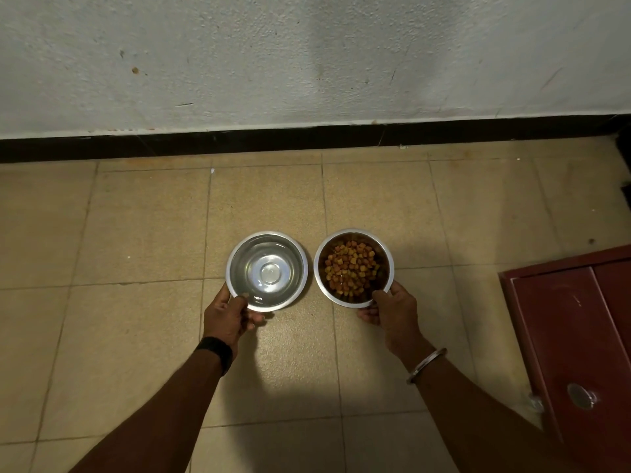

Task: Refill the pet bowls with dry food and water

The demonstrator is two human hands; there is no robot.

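From my head camera I look down at a tan tiled floor that meets a black skirting strip under a rough white wall.

My left hand is closed on the near rim of the water bowl, thumb over the edge and fingers curled beneath it. The steel bowl holds clear water, and its bottom shows through. A black watch sits on that wrist.

My right hand grips the near rim of the food bowl the same way, thumb on top, fingers under. This bowl is filled with brown and yellow kibble. A metal bangle circles my right wrist.

The two bowls are side by side over the floor, water on the left, food on the right, their rims nearly touching; I cannot tell whether they rest on the tiles or hang just above them. They are near the wall but apart from it.

At the right edge stands a red cabinet with a round metal knob, well apart from the bowls.
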